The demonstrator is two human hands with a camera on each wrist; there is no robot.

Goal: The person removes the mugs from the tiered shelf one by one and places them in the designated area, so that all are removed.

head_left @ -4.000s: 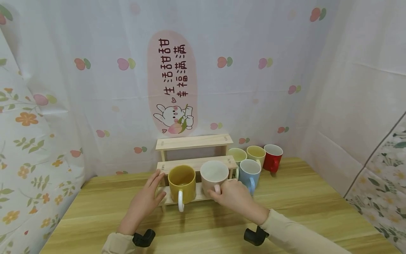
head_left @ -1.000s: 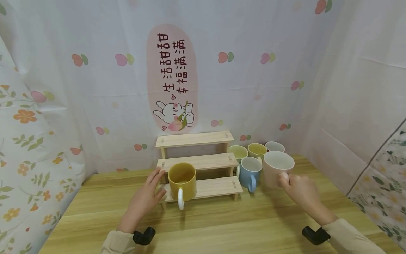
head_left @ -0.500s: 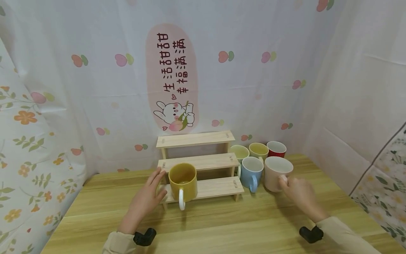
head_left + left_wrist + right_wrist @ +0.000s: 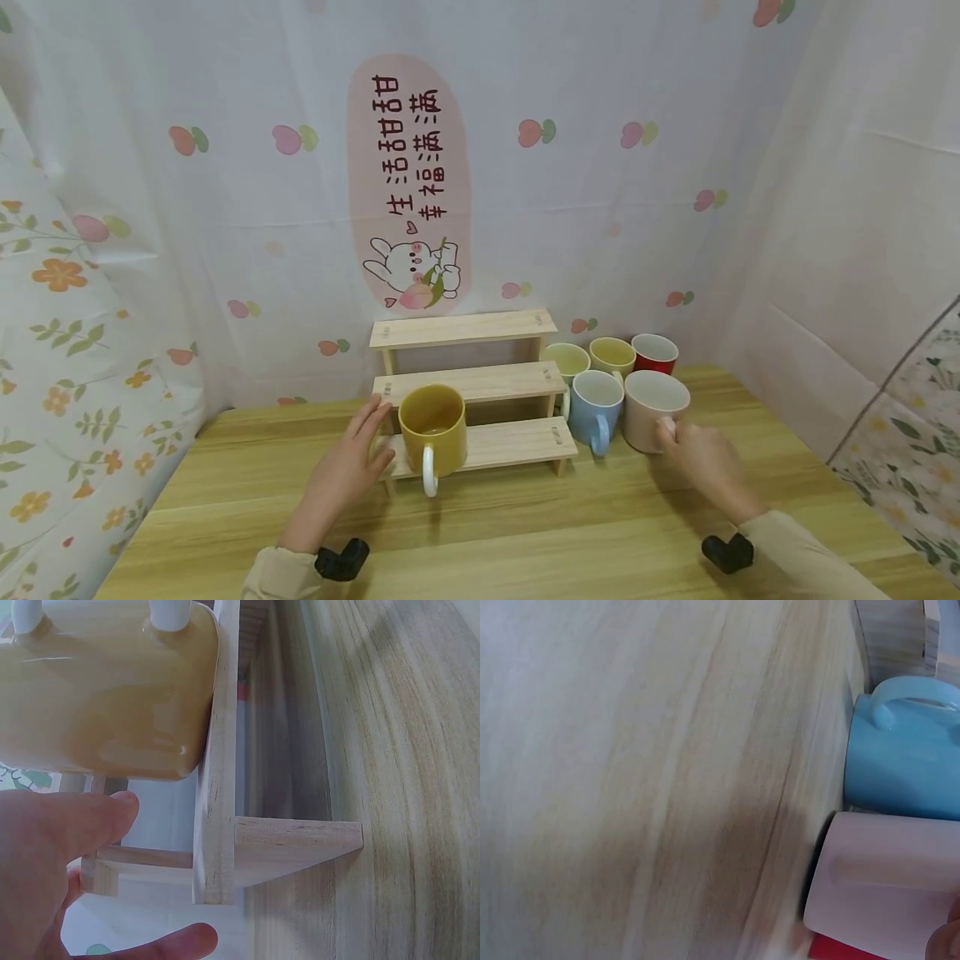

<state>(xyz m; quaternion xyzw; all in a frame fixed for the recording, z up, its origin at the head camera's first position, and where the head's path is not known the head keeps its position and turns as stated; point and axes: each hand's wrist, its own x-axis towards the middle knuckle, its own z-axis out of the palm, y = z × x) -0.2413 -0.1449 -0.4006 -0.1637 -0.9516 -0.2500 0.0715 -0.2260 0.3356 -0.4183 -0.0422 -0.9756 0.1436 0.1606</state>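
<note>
My right hand (image 4: 705,467) pinches the handle of a pale pink mug (image 4: 651,417), which stands upright on the table just right of a light blue mug (image 4: 595,408). In the right wrist view the pink mug (image 4: 885,900) shows its side, with fingertips at the frame edge. On the lowest step of a wooden three-step rack (image 4: 517,444) sits a mustard-yellow mug (image 4: 433,433), its white handle facing me. My left hand (image 4: 341,475) lies at the rack's left end with extended fingers, thumb near the yellow mug (image 4: 105,705) but apart from it.
Behind the blue and pink mugs stand a pale green mug (image 4: 567,360), a light yellow mug (image 4: 612,356) and a red mug (image 4: 656,354). The rack's upper steps stand against a printed curtain (image 4: 622,233). The wood-grain table (image 4: 525,542) stretches toward me.
The pink mug has gone from the lowest step to the table on the right, gripped by my right hand throughout. It came down beside the blue mug and shifted slightly left. My left hand stayed put.
</note>
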